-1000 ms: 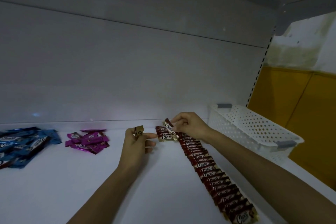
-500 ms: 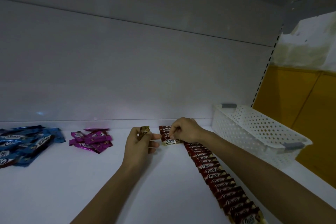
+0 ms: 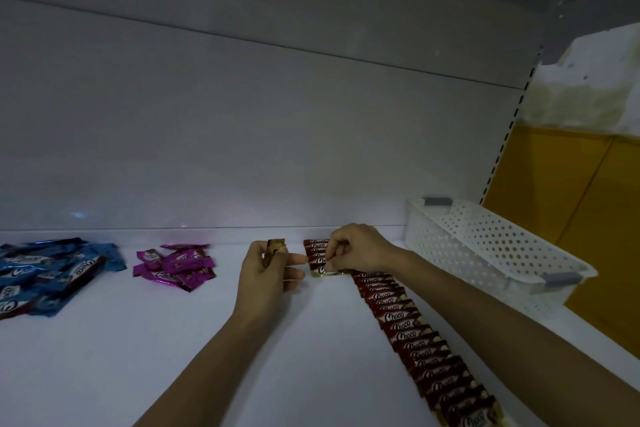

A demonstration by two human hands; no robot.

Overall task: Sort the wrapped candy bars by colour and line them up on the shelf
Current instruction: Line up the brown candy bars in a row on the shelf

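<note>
A long line of red wrapped candy bars (image 3: 412, 333) runs from the shelf's back towards the front right. At its far end lies a short stack of red bars (image 3: 317, 251). My right hand (image 3: 356, 248) pinches the nearest bar of that stack, fingertips down on its wrapper. My left hand (image 3: 266, 274) holds a brown-red bar (image 3: 275, 246) upright between thumb and palm, with its index finger stretched towards the stack. A heap of blue bars (image 3: 52, 274) lies at far left, and a smaller heap of magenta bars (image 3: 175, 265) beside it.
A white perforated plastic basket (image 3: 491, 250) with grey handles stands at the right end of the white shelf (image 3: 145, 350). The shelf's back panel rises just behind the candy. A yellow wall shows beyond the shelf's right upright.
My right hand has lowered the red bar it held in the air onto the stack at the line's far end. My left hand has moved a little right, index finger now extended.
</note>
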